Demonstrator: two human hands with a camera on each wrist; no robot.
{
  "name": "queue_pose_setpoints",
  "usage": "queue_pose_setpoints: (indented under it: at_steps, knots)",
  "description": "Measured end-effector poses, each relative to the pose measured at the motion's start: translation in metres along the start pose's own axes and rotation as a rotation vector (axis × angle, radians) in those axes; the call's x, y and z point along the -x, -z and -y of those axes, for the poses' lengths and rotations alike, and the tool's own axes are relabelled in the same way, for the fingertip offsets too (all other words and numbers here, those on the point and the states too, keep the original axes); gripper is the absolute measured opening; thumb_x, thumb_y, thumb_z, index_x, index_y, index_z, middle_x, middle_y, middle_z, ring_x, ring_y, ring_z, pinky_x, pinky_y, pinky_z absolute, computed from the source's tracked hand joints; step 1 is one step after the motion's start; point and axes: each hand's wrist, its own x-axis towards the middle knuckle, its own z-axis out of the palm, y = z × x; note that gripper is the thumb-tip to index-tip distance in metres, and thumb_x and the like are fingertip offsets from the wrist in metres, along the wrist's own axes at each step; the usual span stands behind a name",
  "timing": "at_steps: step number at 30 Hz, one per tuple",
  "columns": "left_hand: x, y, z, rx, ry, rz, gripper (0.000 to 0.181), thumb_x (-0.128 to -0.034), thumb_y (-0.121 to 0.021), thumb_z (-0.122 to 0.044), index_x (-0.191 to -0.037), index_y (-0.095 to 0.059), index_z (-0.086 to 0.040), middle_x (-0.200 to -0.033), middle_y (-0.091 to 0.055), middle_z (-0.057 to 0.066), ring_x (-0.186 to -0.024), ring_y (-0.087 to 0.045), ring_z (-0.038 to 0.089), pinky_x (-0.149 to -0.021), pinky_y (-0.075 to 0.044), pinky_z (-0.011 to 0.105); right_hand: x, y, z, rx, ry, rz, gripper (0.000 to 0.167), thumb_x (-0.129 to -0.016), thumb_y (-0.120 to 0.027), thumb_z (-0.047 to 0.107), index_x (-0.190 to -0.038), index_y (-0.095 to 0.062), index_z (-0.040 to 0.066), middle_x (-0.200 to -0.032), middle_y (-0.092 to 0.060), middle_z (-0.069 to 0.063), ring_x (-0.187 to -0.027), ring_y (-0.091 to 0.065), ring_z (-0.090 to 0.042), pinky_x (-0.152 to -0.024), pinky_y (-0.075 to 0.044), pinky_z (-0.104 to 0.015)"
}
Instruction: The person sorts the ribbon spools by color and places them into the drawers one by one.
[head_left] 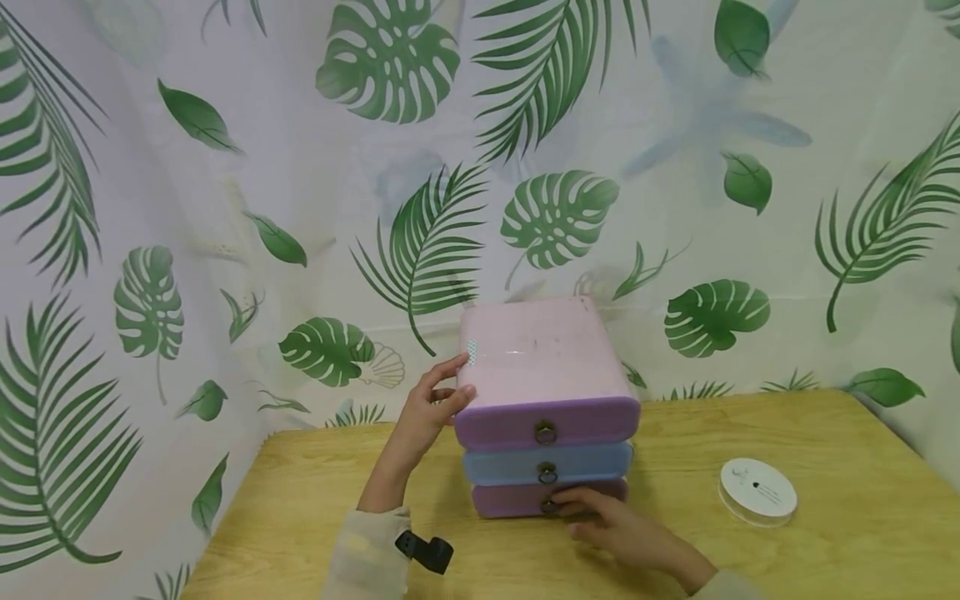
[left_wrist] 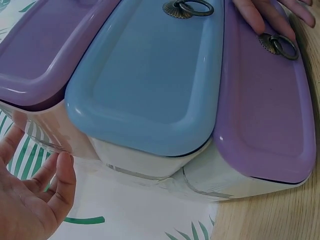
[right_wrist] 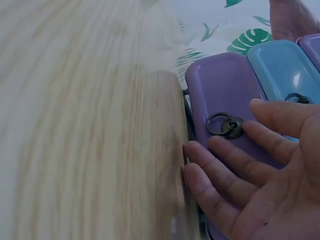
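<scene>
A small chest of three drawers has a pink top (head_left: 536, 350), a purple top drawer (head_left: 495, 427), a blue middle drawer (head_left: 502, 467) and a purple bottom drawer (head_left: 498, 500). Each front bears a ring pull. My left hand (head_left: 427, 412) rests its fingertips on the chest's left side, fingers spread, also seen in the left wrist view. My right hand (head_left: 622, 533) has its fingers at the bottom drawer's ring pull (right_wrist: 219, 124); the right wrist view shows them extended beside it, the ring not gripped. All three drawers look closed.
A white round spool (head_left: 757, 492) lies on the wooden table (head_left: 300, 500) to the right of the chest. Behind the table hangs a white cloth (head_left: 645, 350) printed with green leaves. A black band (head_left: 424, 552) is on my left wrist.
</scene>
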Motion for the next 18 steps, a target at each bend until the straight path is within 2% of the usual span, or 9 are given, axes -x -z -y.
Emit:
queue_pose_setpoints:
  at_steps: [2,4,9,11,14,18]
  knots:
    - [0.001,-0.001,0.000,0.007,0.004,-0.002,0.054,-0.0923,-0.062,-0.028,-0.144,-0.046,-0.027,-0.146,-0.039,0.011,-0.107,-0.054,0.020,-0.077,-0.047,0.028,-0.003,-0.003,-0.004,-0.061,-0.011,0.011,0.044,-0.101,-0.050,0.018,-0.137,-0.045,-0.005,-0.132,-0.051,-0.032,-0.118,-0.052,-0.046,-0.084,-0.054,-0.035]
    - [0.002,-0.001,0.000,0.013,0.009,-0.004,0.054,-0.0920,-0.062,-0.028,-0.144,-0.047,-0.027,-0.145,-0.039,0.011,-0.107,-0.054,0.020,-0.077,-0.047,0.028,-0.006,-0.006,-0.006,-0.122,-0.022,0.020,0.045,-0.101,-0.050,0.018,-0.138,-0.044,-0.007,-0.131,-0.050,-0.034,-0.118,-0.053,-0.044,-0.083,-0.055,-0.037]
    - [0.002,0.000,0.002,0.012,0.011,-0.011,0.054,-0.0917,-0.062,-0.027,-0.144,-0.047,-0.026,-0.145,-0.040,0.011,-0.107,-0.055,0.020,-0.076,-0.048,0.028,-0.011,-0.011,-0.007,-0.218,-0.024,0.033,0.048,-0.101,-0.051,0.018,-0.137,-0.042,-0.012,-0.127,-0.051,-0.037,-0.109,-0.061,-0.024,-0.080,-0.055,-0.031]
    - [0.002,0.001,0.002,0.008,0.009,-0.017,0.054,-0.0917,-0.062,-0.026,-0.143,-0.047,-0.026,-0.144,-0.040,0.011,-0.107,-0.055,0.021,-0.075,-0.048,0.028,-0.013,-0.013,-0.006,-0.235,-0.025,0.030,0.048,-0.101,-0.049,0.017,-0.137,-0.042,-0.013,-0.127,-0.051,-0.038,-0.105,-0.063,-0.020,-0.079,-0.055,-0.030]
    - [0.001,0.002,0.002,0.003,0.001,-0.024,0.053,-0.0920,-0.062,-0.026,-0.143,-0.048,-0.026,-0.144,-0.040,0.011,-0.107,-0.056,0.021,-0.075,-0.048,0.028,-0.020,-0.018,-0.006,-0.233,-0.048,0.000,0.045,-0.102,-0.048,0.019,-0.136,-0.045,-0.011,-0.127,-0.053,-0.035,-0.098,-0.066,-0.020,-0.078,-0.056,-0.029]
    - [0.001,0.002,0.000,0.007,-0.009,-0.008,0.054,-0.0925,-0.061,-0.026,-0.144,-0.046,-0.026,-0.145,-0.039,0.011,-0.108,-0.055,0.022,-0.076,-0.048,0.029,-0.027,-0.028,-0.009,-0.230,-0.112,-0.078,0.039,-0.103,-0.046,0.017,-0.132,-0.052,-0.007,-0.123,-0.060,-0.029,-0.088,-0.067,-0.019,-0.069,-0.054,-0.027]
